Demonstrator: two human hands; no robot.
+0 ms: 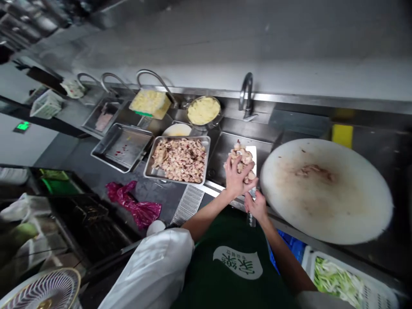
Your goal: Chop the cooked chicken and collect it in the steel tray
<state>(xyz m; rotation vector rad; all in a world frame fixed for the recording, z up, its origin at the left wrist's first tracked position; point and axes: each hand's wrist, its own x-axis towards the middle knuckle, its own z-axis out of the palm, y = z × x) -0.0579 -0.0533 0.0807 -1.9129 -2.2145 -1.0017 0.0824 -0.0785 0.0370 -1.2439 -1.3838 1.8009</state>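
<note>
My right hand (pixel 255 205) is closed around the handle of a cleaver (pixel 254 150). Its broad blade lies over the sink (pixel 222 150), beside the round chopping board. A heap of pale chopped meat (pixel 246 156) rests on the blade. My left hand (pixel 236 177) holds that heap against the blade, its fingers spread over the pieces. To the left, a metal tray (pixel 148 171) is filled with similar chopped meat pieces (pixel 180 159). On the large white chopping board (pixel 325 206) there are only reddish-brown stains and scraps.
An empty-looking metal tray (pixel 120 150) with red spots sits farther left. Behind are a bowl of yellow shreds (pixel 203 110), a tub of the same (pixel 149 103) and a faucet (pixel 247 92). Below right is a white basket (pixel 309 262) with green vegetables. A purple plastic bag (pixel 135 204) lies on the floor.
</note>
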